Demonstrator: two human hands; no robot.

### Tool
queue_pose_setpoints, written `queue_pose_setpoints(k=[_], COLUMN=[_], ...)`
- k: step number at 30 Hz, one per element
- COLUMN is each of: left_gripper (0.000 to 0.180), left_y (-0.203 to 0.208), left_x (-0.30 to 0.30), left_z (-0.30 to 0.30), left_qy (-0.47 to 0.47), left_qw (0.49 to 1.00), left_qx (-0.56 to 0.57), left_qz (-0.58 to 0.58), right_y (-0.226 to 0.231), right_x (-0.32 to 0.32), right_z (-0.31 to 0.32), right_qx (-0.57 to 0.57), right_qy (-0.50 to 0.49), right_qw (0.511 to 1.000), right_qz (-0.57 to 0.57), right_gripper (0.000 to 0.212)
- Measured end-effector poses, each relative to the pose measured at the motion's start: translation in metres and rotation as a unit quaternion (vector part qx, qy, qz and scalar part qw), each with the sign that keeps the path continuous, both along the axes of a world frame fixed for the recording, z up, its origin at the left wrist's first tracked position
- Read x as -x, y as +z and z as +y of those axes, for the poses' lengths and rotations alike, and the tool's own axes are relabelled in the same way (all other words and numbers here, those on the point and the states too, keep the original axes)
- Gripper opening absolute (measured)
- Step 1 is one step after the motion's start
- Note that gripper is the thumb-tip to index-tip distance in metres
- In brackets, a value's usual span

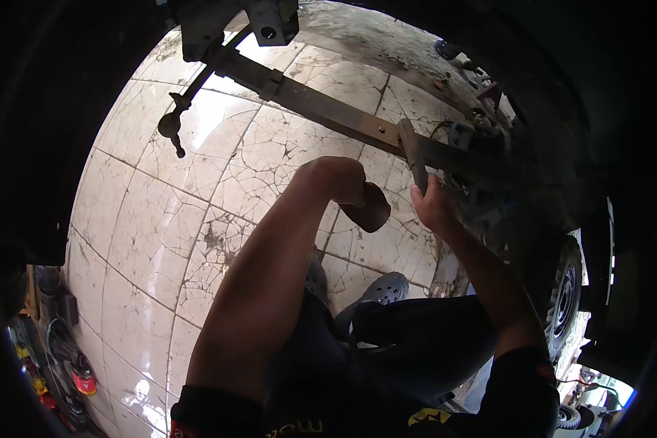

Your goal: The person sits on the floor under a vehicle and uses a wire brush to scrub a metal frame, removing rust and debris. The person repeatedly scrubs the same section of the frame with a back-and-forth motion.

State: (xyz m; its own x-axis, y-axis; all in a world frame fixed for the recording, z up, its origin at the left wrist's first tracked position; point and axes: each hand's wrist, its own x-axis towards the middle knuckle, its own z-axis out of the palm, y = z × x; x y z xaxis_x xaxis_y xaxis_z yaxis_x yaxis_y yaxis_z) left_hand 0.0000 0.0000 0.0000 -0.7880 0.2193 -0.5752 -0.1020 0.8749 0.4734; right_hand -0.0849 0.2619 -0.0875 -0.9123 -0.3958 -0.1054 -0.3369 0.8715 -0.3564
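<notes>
My left hand is closed around a reddish-brown curved sheet, which looks like a piece of sandpaper. It is held over the tiled floor, below the long metal beam. To its right, my right hand grips the lower end of a narrow grey-brown bar; its exact kind cannot be made out. The bar stands nearly upright across the beam's near side, apparently touching it. Most of the fingers of my left hand are hidden behind its back.
A rod with a ball-shaped joint hangs at the beam's left end. Below lies a cracked tile floor, with my grey clogs on it. A tyred wheel is at the right, tools and a red container at the lower left.
</notes>
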Motion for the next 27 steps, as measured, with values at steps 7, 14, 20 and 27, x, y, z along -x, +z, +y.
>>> queue_pose_setpoints(k=[7,14,20,27], left_gripper=[0.033,0.035,0.034,0.033], left_y=[-0.011,-0.015,-0.006,-0.016], left_x=[0.014,0.015,0.012,0.016], left_z=[0.0,0.0,0.007,0.002], left_qy=[-0.003,0.008,0.003,0.01], left_qw=[1.0,1.0,1.0,1.0], left_qx=[0.0,-0.009,0.023,0.019], left_qz=[-0.012,0.015,-0.013,-0.01], right_y=[0.009,0.014,0.014,0.039], right_x=[0.09,0.032,-0.009,0.099], right_z=[-0.062,-0.038,-0.016,-0.07], right_qx=[0.024,0.133,0.044,0.082], right_qy=[-0.102,-0.006,0.026,-0.114], right_qw=[0.994,0.991,0.997,0.98], right_qz=[-0.007,0.003,-0.061,-0.141], right_gripper=[0.05,0.059,0.069,0.063])
